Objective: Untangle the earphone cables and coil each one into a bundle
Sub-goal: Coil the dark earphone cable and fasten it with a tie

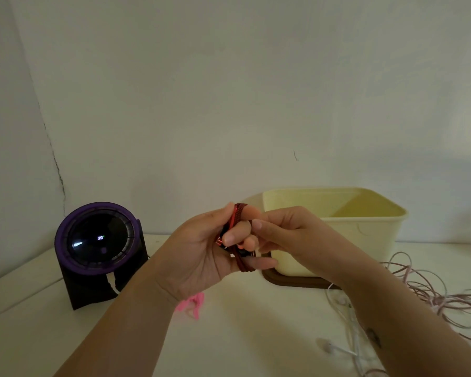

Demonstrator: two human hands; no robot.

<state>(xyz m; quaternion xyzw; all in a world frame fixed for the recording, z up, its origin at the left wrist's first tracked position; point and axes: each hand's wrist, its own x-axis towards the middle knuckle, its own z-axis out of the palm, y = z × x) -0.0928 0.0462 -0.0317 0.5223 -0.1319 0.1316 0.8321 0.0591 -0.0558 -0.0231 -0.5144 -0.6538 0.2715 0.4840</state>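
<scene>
Right, from your head camera: your left hand [199, 257] is curled tight around the red braided cable [238, 213], with the loops wound over your fingers and your thumb pressed down on top of them. Your right hand [286, 235] comes in from the other side, fingers bent, pinching the same cable right where it crosses your left fingertips. Both hands meet in mid-air above the white table [242, 336], and the cable's metallic red end pokes out just under your left thumb.

Behind the grip and to its right stands a cream plastic tub [365, 229] on a brown lid [291, 281]. Well off to the left of the grip sits a round purple-rimmed gadget [101, 240] on a black stand, its dark face showing "20". Just below your left wrist lies a small pink clip [193, 304]. Down to the right of the grip, partly under your right forearm, lie white earphones [346, 311], and beyond them a loose pale pink cable tangle [433, 292] sprawls on the table.
</scene>
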